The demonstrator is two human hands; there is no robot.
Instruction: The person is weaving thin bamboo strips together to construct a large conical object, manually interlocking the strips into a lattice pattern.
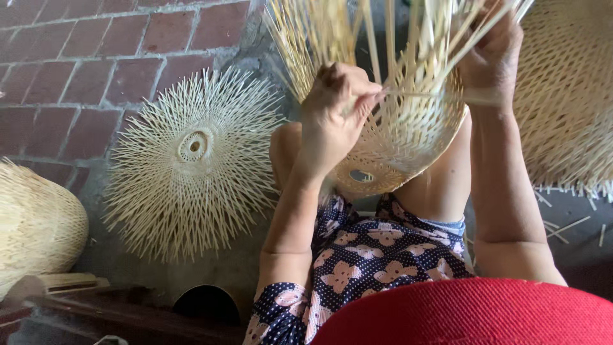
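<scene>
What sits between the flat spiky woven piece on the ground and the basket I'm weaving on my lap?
In the head view, your left hand and forearm lie between the flat woven piece and the basket, with a knee just behind.

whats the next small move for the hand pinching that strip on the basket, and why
Probably draw the strip sideways between the upright strips. The left hand pinches its end against the half-woven basket, the strip lies across toward the right hand, which grips the loose uprights, and the upper part looks unwoven.
</scene>
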